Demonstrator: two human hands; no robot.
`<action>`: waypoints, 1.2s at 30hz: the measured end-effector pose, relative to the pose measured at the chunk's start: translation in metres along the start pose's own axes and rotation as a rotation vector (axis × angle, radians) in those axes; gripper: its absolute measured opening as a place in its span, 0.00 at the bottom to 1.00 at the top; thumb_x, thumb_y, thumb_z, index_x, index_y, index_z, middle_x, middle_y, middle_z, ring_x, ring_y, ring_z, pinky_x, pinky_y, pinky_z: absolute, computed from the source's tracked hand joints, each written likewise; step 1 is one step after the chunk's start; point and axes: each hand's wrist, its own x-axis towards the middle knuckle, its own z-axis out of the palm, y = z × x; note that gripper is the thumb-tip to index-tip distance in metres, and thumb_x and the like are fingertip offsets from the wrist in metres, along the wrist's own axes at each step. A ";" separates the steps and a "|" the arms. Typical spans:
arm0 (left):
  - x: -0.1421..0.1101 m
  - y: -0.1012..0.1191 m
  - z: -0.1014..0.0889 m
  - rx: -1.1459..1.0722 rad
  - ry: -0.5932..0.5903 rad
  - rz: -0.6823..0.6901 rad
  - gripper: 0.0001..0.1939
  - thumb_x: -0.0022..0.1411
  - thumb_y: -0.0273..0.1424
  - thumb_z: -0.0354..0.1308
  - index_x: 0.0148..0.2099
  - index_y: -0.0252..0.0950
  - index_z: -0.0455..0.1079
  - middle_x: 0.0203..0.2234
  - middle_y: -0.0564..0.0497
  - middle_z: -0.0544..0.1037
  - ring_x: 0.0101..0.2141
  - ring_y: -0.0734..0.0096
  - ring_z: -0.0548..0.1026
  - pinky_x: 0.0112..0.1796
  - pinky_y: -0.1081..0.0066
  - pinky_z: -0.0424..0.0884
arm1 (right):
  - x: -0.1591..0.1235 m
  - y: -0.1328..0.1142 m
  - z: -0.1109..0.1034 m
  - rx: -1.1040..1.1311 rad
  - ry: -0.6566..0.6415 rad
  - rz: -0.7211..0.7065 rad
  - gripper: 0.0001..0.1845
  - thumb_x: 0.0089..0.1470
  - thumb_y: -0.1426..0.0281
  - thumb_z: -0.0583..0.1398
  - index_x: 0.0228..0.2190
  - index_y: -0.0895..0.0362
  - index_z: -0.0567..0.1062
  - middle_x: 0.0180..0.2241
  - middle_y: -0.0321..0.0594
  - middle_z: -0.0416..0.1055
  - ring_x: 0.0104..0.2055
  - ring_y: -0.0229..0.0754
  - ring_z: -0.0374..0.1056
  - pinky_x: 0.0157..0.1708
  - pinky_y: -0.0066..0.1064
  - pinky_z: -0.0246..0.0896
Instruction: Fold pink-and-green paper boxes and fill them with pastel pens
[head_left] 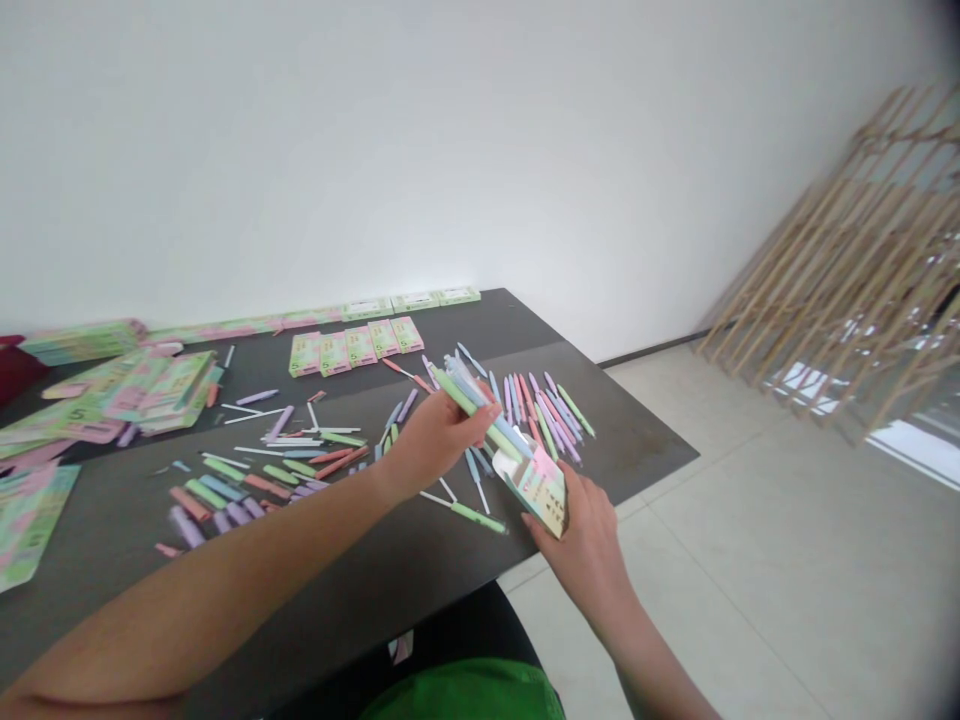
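The left hand [450,430] is clamped on 1 bundle of pens [480,400]; green and blue barrels show, and the exact count cannot be told. The right hand [589,525] is closed around 1 printed carton [545,490], thumb on the near side. The carton is tilted, its open end facing the bundle, and the lower ends of the pens are at the opening. Both items are above the right part of the dark table [622,440]. Beyond the 2 hands, a fan of loose pens [547,410] in purple, pink, blue and green lies on the tabletop. Scattered pens and white sticks [285,450] lie to the left, partly behind the left forearm. 1 group of 5 printed cartons [360,347] lies side by side farther back. A long row of cartons [367,307] runs along the table edge beside the white wall [375,140]. Overlapping printed packs [150,395] occupy the left side. A wooden lattice [840,260] leans at far right, above the tiled floor [735,520].
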 end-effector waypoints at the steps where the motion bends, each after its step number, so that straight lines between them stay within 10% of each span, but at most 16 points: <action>1: 0.000 0.000 -0.001 0.009 0.008 -0.012 0.09 0.59 0.37 0.54 0.35 0.35 0.66 0.17 0.59 0.67 0.21 0.76 0.67 0.27 0.75 0.64 | -0.001 0.001 0.000 -0.008 0.003 -0.002 0.36 0.52 0.59 0.60 0.58 0.58 0.56 0.47 0.52 0.66 0.47 0.56 0.61 0.44 0.48 0.59; 36: -0.004 0.002 0.006 -0.164 0.120 -0.167 0.12 0.59 0.39 0.57 0.31 0.34 0.69 0.17 0.58 0.69 0.21 0.76 0.66 0.28 0.73 0.61 | 0.000 0.002 0.011 -0.133 0.067 0.039 0.35 0.50 0.61 0.62 0.56 0.60 0.59 0.45 0.51 0.66 0.45 0.54 0.61 0.42 0.43 0.59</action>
